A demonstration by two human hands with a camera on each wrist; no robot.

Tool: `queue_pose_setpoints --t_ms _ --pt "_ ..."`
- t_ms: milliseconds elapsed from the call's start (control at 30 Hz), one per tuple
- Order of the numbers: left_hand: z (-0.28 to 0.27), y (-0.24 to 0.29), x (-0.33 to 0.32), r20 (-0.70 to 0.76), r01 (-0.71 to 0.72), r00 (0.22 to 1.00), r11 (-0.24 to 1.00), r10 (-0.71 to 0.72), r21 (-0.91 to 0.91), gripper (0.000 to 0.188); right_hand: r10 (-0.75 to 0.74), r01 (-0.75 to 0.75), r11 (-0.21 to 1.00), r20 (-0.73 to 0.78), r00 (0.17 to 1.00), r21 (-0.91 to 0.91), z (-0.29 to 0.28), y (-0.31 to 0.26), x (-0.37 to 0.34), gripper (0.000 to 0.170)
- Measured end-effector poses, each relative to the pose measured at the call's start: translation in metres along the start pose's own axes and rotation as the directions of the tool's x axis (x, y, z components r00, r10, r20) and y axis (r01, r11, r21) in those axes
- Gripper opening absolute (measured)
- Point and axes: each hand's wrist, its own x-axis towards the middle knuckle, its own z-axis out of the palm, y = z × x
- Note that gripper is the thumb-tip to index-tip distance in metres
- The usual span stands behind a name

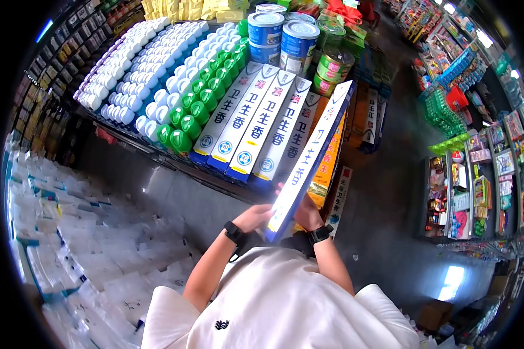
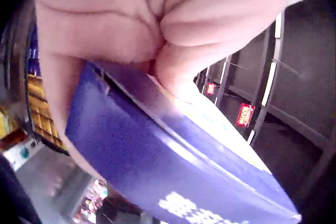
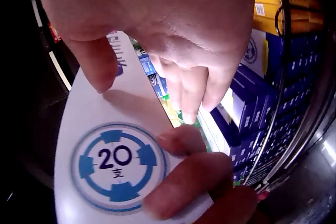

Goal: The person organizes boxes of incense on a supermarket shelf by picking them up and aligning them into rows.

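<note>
A long white-and-blue incense box [image 1: 314, 157] with Chinese characters stands tilted in front of the person's chest, its upper end leaning right. The left hand [image 1: 254, 218] grips its lower end. In the left wrist view that hand's thumb [image 2: 178, 77] lies against the white face, beside the blue end of the box [image 2: 157, 150]. The right hand [image 1: 308, 215] holds the other side, partly behind the box. Its thumb [image 3: 97, 69] rests on the white face above a round "20" mark, with its other fingers [image 3: 184, 87] past the edge. Left-hand fingers [image 3: 191, 182] show lower down.
Similar incense boxes [image 1: 262, 122] lie in a row on the display rack, beside green-capped [image 1: 199, 110] and white-capped containers [image 1: 122, 104]. Blue tins [image 1: 300, 43] stand behind. Orange boxes [image 1: 325, 168] sit at the rack's right end. White packages [image 1: 99, 232] fill the left; stocked shelves [image 1: 477, 180] stand right.
</note>
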Motion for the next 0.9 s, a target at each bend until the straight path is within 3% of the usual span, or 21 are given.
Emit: queue_pose_setpoints --t_ms 67,100,200,233,267,300,333,367,467,500,567,600,667,733,900 --pt "0.0 0.013 -0.004 0.129 0.157 0.982 0.976 -0.138 -0.149 0.034 0.11 -0.11 0.993 -0.009 0.994 0.052 0.02 -0.002 0.007 0.061" --pt "-0.001 0.017 -0.004 0.222 0.169 0.968 0.961 -0.119 -0.221 0.032 0.092 -0.094 0.994 -0.039 0.995 -0.048 0.014 0.003 0.007 0.064" --pt "-0.005 0.036 -0.002 0.246 0.215 0.948 0.976 -0.2 -0.035 0.032 0.003 -0.032 0.983 -0.157 0.988 -0.181 -0.001 0.006 0.006 0.059" --pt "-0.01 0.029 0.005 0.198 -0.017 0.98 0.975 -0.028 0.222 0.033 -0.016 -0.024 0.981 -0.204 0.979 -0.195 -0.002 0.005 0.007 0.058" --pt "-0.022 0.02 0.013 0.091 0.0 0.996 0.978 -0.02 0.209 0.035 -0.028 -0.013 0.988 -0.263 0.964 -0.153 -0.003 0.003 0.006 0.055" --pt "-0.017 0.042 0.006 0.026 0.078 0.996 0.994 -0.08 0.08 0.037 -0.038 0.002 0.994 -0.322 0.946 -0.112 0.0 0.0 0.006 0.052" --pt "-0.01 0.067 -0.001 -0.029 0.147 0.989 0.988 -0.148 -0.053 0.038 -0.041 -0.017 0.987 -0.359 0.933 -0.158 0.0 -0.003 0.007 0.05" --pt "-0.009 0.072 0.0 -0.043 0.134 0.99 0.99 -0.136 -0.045 0.043 -0.049 -0.034 0.979 -0.394 0.918 -0.202 -0.002 -0.007 0.009 0.047" --pt "-0.005 0.059 0.015 -0.045 -0.032 0.998 0.934 0.051 0.356 0.046 -0.111 -0.041 0.945 -0.433 0.894 -0.326 -0.009 -0.007 0.011 0.042" --pt "-0.002 0.055 0.022 -0.057 -0.095 0.986 0.81 0.156 0.578 0.046 -0.145 -0.022 0.934 -0.436 0.888 -0.356 -0.008 -0.008 0.014 0.04" --pt "0.001 0.05 0.029 -0.133 -0.038 0.979 0.779 0.155 0.626 0.043 -0.186 -0.007 0.912 -0.43 0.883 -0.41 -0.006 -0.014 0.019 0.039" --pt "0.006 0.051 0.03 -0.168 -0.009 0.974 0.763 0.154 0.647 0.042 -0.195 -0.009 0.902 -0.424 0.884 -0.433 -0.005 -0.017 0.021 0.038" --pt "0.002 0.03 0.042 -0.185 -0.077 0.963 0.856 0.197 0.511 0.035 -0.211 -0.034 0.857 -0.41 0.887 -0.514 -0.005 -0.026 0.022 0.037" --pt "0.001 0.026 0.047 -0.214 -0.073 0.959 0.89 0.187 0.45 0.033 -0.126 -0.133 0.862 -0.462 0.878 -0.488 -0.006 -0.035 0.023 0.034" --pt "0.007 0.031 0.046 -0.285 -0.011 0.949 0.914 0.137 0.405 0.031 -0.115 -0.121 0.819 -0.366 0.923 -0.561 -0.017 -0.034 0.029 0.033"
